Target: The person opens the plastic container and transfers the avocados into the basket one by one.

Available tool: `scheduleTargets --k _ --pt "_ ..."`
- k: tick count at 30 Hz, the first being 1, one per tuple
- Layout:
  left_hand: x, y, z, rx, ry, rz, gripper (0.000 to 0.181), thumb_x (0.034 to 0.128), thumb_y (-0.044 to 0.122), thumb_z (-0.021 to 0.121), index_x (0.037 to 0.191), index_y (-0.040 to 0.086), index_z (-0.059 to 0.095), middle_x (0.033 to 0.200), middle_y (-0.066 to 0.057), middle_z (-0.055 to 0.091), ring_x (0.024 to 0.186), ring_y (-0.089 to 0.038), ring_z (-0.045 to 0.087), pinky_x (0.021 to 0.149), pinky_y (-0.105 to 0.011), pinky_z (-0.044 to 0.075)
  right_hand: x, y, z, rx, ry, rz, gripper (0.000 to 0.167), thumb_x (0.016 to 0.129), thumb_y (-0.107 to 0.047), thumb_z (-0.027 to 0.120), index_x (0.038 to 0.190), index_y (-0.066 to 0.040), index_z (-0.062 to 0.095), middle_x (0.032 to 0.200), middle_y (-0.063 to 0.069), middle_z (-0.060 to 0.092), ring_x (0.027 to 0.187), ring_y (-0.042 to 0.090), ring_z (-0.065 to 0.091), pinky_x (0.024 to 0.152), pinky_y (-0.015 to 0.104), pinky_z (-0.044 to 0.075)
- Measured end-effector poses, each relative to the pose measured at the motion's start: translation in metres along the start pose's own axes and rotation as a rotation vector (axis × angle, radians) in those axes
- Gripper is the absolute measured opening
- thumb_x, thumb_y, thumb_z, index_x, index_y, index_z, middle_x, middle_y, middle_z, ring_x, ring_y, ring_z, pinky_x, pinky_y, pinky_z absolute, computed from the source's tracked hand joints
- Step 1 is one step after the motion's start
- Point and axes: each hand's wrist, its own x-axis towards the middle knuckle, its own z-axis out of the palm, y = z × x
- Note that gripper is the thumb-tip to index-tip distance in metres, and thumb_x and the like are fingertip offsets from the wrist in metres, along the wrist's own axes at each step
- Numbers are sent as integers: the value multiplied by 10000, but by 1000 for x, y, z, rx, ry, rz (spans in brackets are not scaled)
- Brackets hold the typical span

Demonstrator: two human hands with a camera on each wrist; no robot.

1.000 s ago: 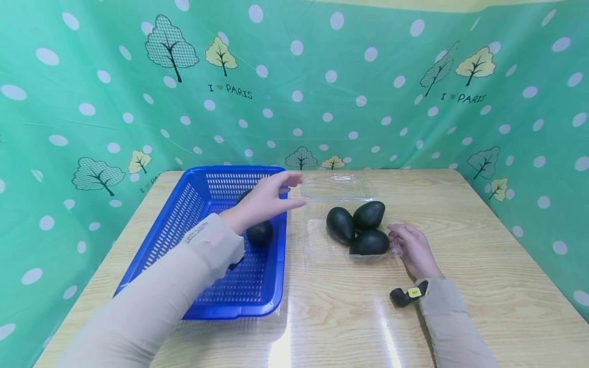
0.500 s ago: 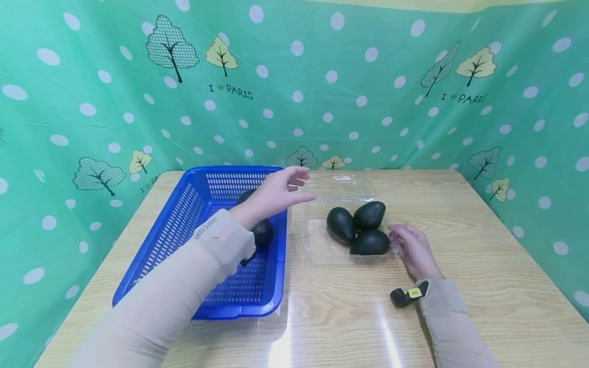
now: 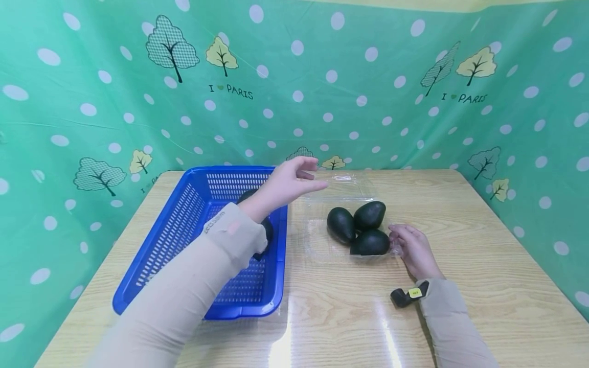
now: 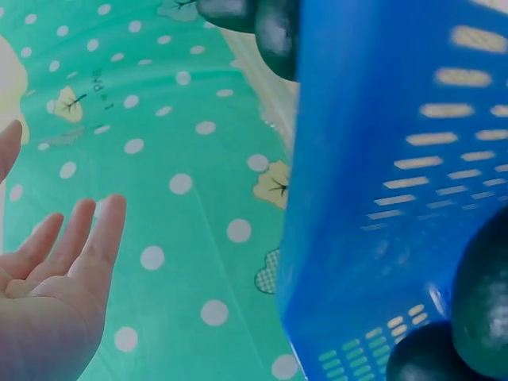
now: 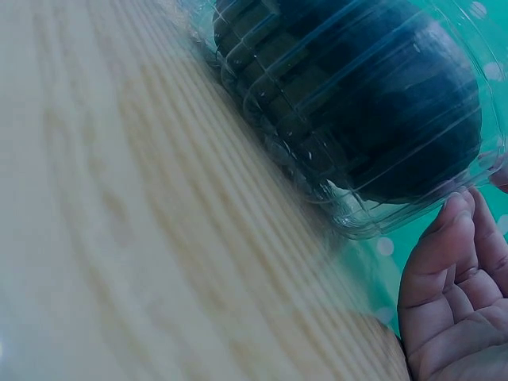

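Note:
Three dark avocados (image 3: pixel 369 242) lie together in a clear plastic clamshell container (image 3: pixel 317 245), its lid (image 3: pixel 340 185) folded back behind it. My right hand (image 3: pixel 416 253) holds the container's near right corner; in the right wrist view the fingers (image 5: pixel 448 238) touch the clear wall beside an avocado (image 5: pixel 357 95). Over the right rim of the blue basket (image 3: pixel 262 310), my left hand (image 3: pixel 290 181) hovers with thumb and fingers apart and nothing between them. Inside the basket are more avocados (image 4: pixel 484 302), partly hidden by my left arm in the head view.
The basket's raised walls stand left of the container on the wooden table (image 3: pixel 340 317). A green dotted curtain (image 3: pixel 294 102) hangs behind and along the sides. A black wrist camera (image 3: pixel 402 297) sits at my right cuff.
My left hand has moved right and slightly away, from above the basket past its right rim towards the container lid. My right hand and the container have stayed put.

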Motion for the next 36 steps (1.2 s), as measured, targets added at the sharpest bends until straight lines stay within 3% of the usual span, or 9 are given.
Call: scheduleTargets --k 19,36 --pt "15 7 30 -79 -15 -64 715 858 393 763 1451 125 466 1413 -45 563 1265 -215 560 1035 -398 495 0 0 1 -5 -9 2 257 998 -116 573 758 -143 663 667 -78 600 547 26 509 472 147 404" --pt "30 1 62 -19 15 -142 763 823 443 786 1433 104 477 1390 -64 582 1291 -236 544 1059 -394 474 0 -1 -1 -13 -2 9 253 995 -125 582 754 -152 656 680 -77 600 565 28 518 480 146 416"
